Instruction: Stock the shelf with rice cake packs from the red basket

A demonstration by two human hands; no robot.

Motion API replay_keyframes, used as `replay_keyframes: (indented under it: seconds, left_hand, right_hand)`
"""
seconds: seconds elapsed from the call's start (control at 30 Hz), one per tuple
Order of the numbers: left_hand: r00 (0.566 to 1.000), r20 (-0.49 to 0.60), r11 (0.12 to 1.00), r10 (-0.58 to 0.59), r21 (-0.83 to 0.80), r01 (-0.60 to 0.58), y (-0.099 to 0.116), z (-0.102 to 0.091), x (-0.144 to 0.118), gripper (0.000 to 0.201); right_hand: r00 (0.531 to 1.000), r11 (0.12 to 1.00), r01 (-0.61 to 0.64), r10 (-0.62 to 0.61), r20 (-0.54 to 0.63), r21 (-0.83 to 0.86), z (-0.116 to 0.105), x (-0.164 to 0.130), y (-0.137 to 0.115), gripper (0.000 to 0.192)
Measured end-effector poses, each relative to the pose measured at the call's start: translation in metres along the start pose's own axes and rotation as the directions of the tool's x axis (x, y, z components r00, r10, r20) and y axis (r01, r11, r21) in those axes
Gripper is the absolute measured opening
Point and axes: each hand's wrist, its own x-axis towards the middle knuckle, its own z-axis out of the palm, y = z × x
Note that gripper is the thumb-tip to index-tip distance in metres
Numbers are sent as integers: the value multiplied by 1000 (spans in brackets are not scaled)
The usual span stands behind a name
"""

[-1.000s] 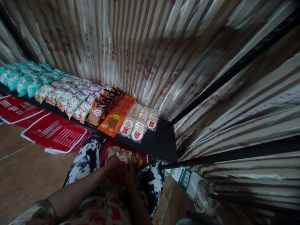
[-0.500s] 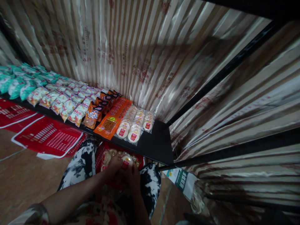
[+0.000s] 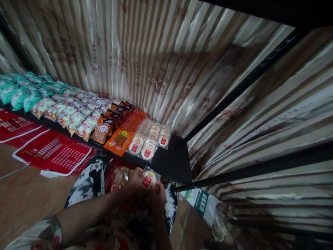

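Between my two hands is a round white cracker pack (image 3: pixel 149 179) in a clear wrapper with a red label. My left hand (image 3: pixel 135 178) grips its left edge, and my right hand (image 3: pixel 157 192) holds it at the lower right. Below the shelf edge, a red basket (image 3: pixel 108 178) sits between my knees with more wrapped crackers (image 3: pixel 118 176) in it. On the black shelf (image 3: pixel 171 159) just above my hands lie rows of the same round cracker packs (image 3: pixel 148 151). An orange snack bag (image 3: pixel 117 144) lies flat to their left.
Further left on the shelf are orange-black bags (image 3: pixel 101 130), white snack bags (image 3: pixel 75 121) and green bags (image 3: pixel 19 99). Red baskets (image 3: pixel 57 152) stand under the shelf at the left. A black post rises at the right, before a striped curtain (image 3: pixel 156 62). A white-green bag (image 3: pixel 201 203) lies at lower right.
Both hands have come up and right out of the basket with a cracker pack, which now sits near the shelf's front edge.
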Motion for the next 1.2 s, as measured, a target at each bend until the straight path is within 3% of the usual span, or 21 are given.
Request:
replay_keyframes:
  seconds: [0.17, 0.33, 0.53, 0.7, 0.9, 1.2]
  left_hand:
    - [998, -25, 975, 63, 213, -56, 22, 8, -2, 22]
    - [991, 28, 914, 129, 385, -130, 44, 14, -6, 30]
    - [988, 45, 937, 144, 315, -151, 43, 28, 4, 32]
    - [993, 46, 955, 108, 271, -117, 51, 34, 10, 36]
    - [994, 65, 947, 92, 301, -107, 67, 38, 7, 35]
    - [989, 103, 935, 102, 329, -131, 71, 54, 15, 43]
  right_hand:
    - [997, 997, 70, -70, -40, -23, -9, 15, -12, 47]
    - [986, 989, 79, -97, -138, -126, -19, 32, -16, 57]
    - [978, 964, 109, -148, -147, -244, -29, 46, -21, 57]
    - [984, 970, 121, -146, -105, -213, -34, 63, -23, 52]
    - [984, 961, 106, -138, -109, -256, -40, 82, -24, 52]
    - [992, 953, 90, -111, -56, -290, -46, 101, -27, 57]
